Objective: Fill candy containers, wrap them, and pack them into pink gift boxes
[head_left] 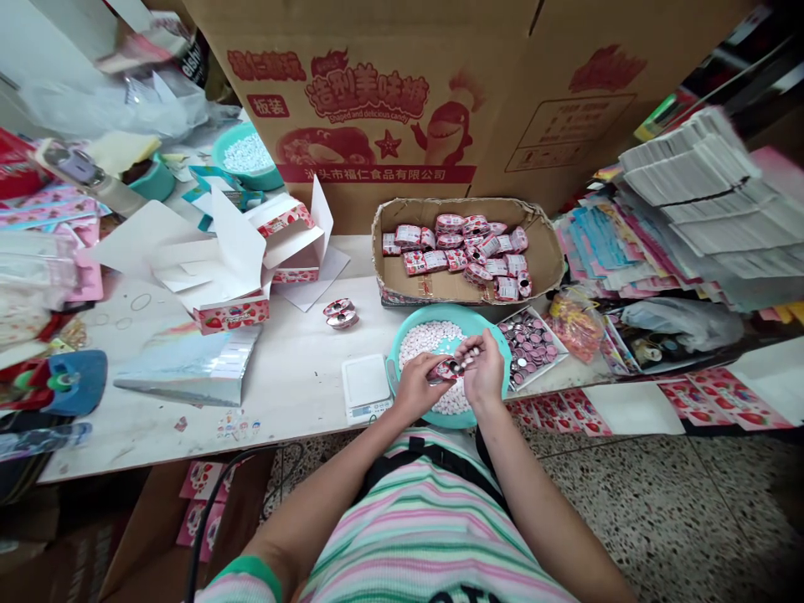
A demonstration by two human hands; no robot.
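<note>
Held pink packet (447, 369), partly hidden

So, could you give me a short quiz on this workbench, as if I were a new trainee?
1. What stands just left of the teal basin?
2. True or false: the cardboard tray holds loose white candies.
3. What are the left hand and right hand holding?

Key:
1. A small digital scale.
2. False: it holds wrapped pink packets.
3. A small pink-and-silver item.

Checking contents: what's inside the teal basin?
Small pale round candies lie in the teal basin; the left hand and right hand cover part, and its floor is hidden.
</note>
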